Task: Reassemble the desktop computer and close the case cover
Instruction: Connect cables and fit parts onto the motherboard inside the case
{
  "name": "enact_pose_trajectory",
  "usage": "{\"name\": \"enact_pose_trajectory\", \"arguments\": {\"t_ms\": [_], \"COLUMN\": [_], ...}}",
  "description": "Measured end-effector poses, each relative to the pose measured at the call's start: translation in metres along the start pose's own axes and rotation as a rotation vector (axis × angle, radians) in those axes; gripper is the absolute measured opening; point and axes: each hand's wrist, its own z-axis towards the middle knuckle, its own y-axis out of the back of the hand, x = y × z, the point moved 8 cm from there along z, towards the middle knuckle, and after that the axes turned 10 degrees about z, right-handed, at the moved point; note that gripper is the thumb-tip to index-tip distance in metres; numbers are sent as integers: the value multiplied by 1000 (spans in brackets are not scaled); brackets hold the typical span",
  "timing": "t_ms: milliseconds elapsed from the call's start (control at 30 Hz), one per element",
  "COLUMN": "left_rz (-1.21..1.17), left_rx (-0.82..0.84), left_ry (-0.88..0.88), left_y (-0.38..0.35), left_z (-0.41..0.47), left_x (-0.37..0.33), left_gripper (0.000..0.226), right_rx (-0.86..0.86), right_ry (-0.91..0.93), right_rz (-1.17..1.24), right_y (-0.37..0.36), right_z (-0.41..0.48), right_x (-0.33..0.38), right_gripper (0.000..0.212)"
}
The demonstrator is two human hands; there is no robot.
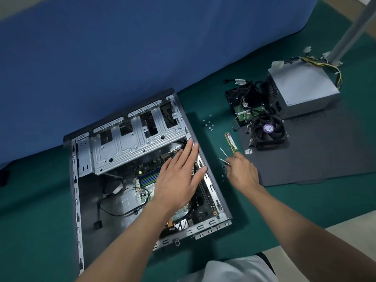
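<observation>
The open computer case (130, 139) lies on its side on the green mat, with the motherboard (146, 171) inside. My left hand (179, 176) is spread flat with straight fingers over the motherboard, reaching toward the case's right wall. Just right of the case, my right hand (242, 171) grips a screwdriver (224, 161), its tip pointing left over the mat. A second screwdriver (223, 152) and a green RAM stick (231, 143) lie just beyond that hand. The dark case cover (315, 155) lies flat at the right.
On and beyond the cover sit the power supply (305, 88), a cooler fan (268, 131), and a drive with tangled cables (246, 104). Small screws (209, 124) are scattered on the mat. A blue partition rises behind; a white pole (350, 31) stands at the right.
</observation>
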Motion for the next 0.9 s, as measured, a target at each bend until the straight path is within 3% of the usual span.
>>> {"name": "enact_pose_trajectory", "arguments": {"t_ms": [300, 533, 667, 767, 900], "left_rz": [-8, 14, 8, -93, -361], "left_rx": [49, 85, 58, -169, -420], "left_ry": [23, 38, 41, 79, 174], "left_y": [3, 5, 14, 43, 75], "left_z": [0, 0, 2, 0, -7], "left_x": [-2, -1, -2, -4, -2], "left_gripper": [67, 66, 64, 46, 30], "right_rx": [40, -20, -91, -26, 152], "right_ry": [11, -60, -255, -300, -278], "right_rz": [-90, 27, 696, 1217, 1600], "right_y": [-12, -5, 15, 27, 37], "right_z": [11, 9, 2, -15, -37], "right_x": [-2, -2, 3, 29, 74], "right_gripper": [16, 16, 5, 6, 8]}}
